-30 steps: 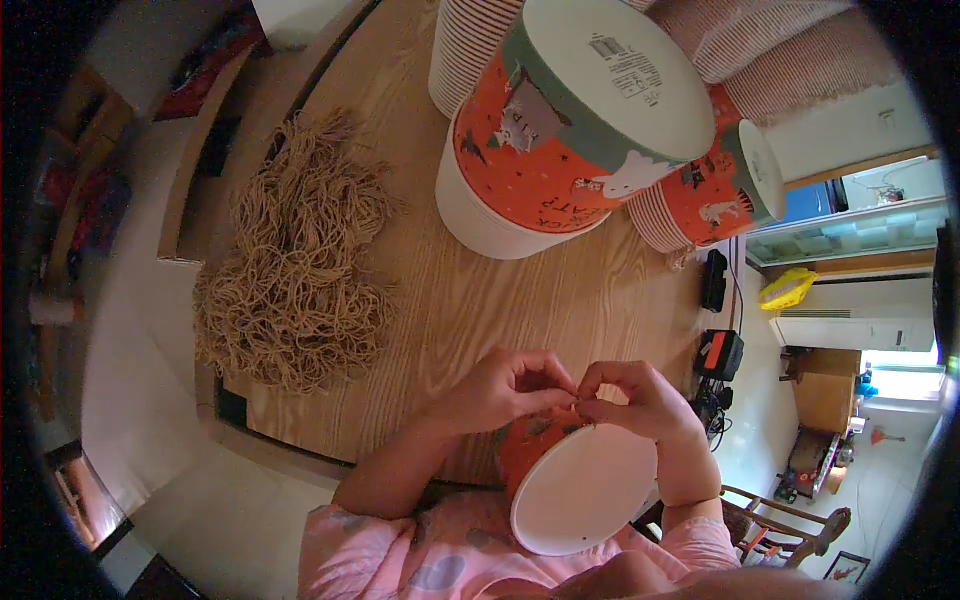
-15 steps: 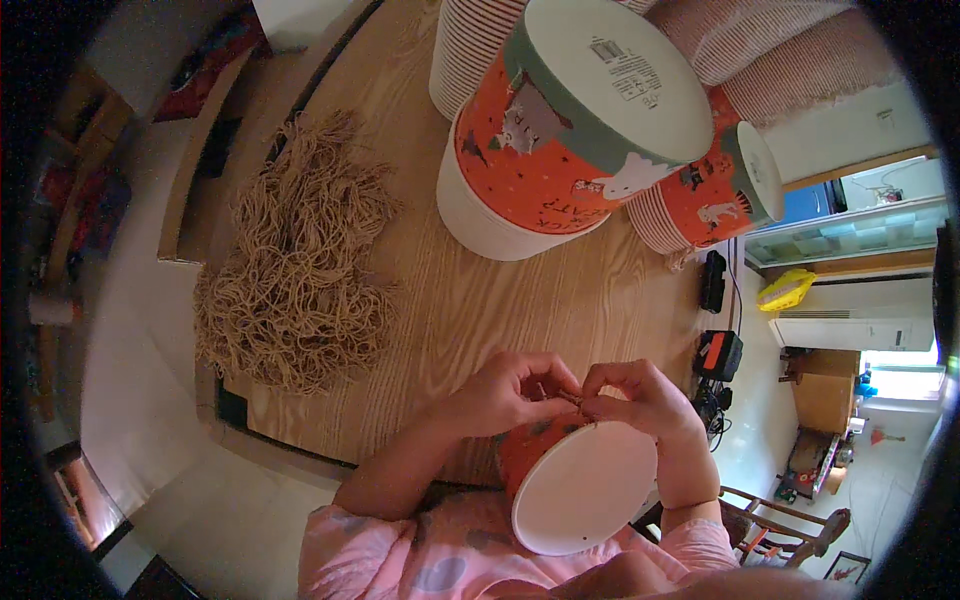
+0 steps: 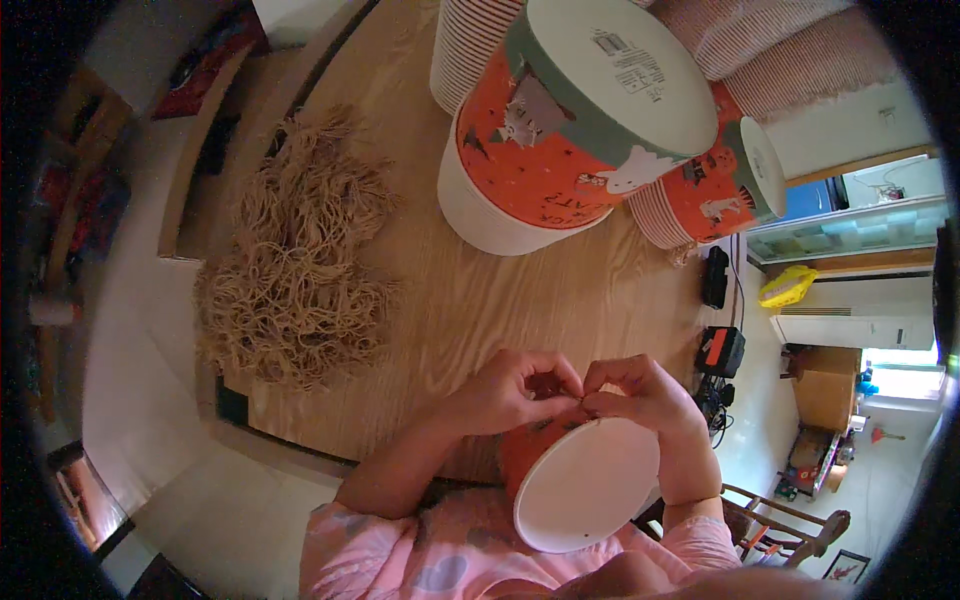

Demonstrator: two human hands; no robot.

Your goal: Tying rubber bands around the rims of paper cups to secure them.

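Observation:
An orange printed paper bucket [image 3: 528,451] with a round white base [image 3: 590,487] lies tilted against my lap, its base facing up toward me. Above its side, my left hand [image 3: 530,390] and my right hand [image 3: 640,395] meet fingertip to fingertip. Both are closed in a pinch on a thin brown cord, mostly hidden by the fingers. To the left, a tangled heap of light brown cords [image 3: 300,270] lies on the wooden table [image 3: 470,310].
Large stacked orange and green paper buckets [image 3: 540,160] stand upside down at the far side, with a smaller stack [image 3: 715,190] to their right. Wrapped stacks [image 3: 790,55] lie behind. Black devices [image 3: 720,352] with cables sit by the right edge; a wooden chair [image 3: 790,530] stands beyond.
My fingertips have drawn slightly closer together, and less of the cord shows between them. The bucket on my lap has barely shifted.

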